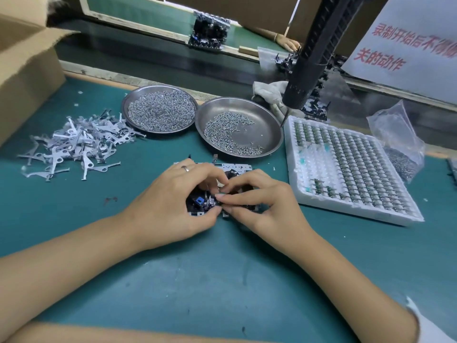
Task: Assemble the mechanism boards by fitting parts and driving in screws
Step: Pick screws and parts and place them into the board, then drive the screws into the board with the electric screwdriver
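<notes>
A mechanism board (pixel 236 167) of grey metal with black parts and a small blue piece (pixel 199 200) lies on the green mat at the centre. My left hand (pixel 173 204) curls round its left side, thumb at the near edge. My right hand (pixel 257 201) pinches a small part at the board's middle, fingertips meeting those of the left hand. Most of the board is hidden under both hands. An electric screwdriver (pixel 314 53) hangs above the back right, its bit pointing down.
Two steel dishes of screws (pixel 159 110) (pixel 238 127) stand behind the board. A heap of flat metal levers (pixel 74 144) lies at left, a cardboard box (pixel 24 75) beyond it. A white foam tray of small parts (pixel 351 164) and a plastic bag (pixel 395 144) sit at right.
</notes>
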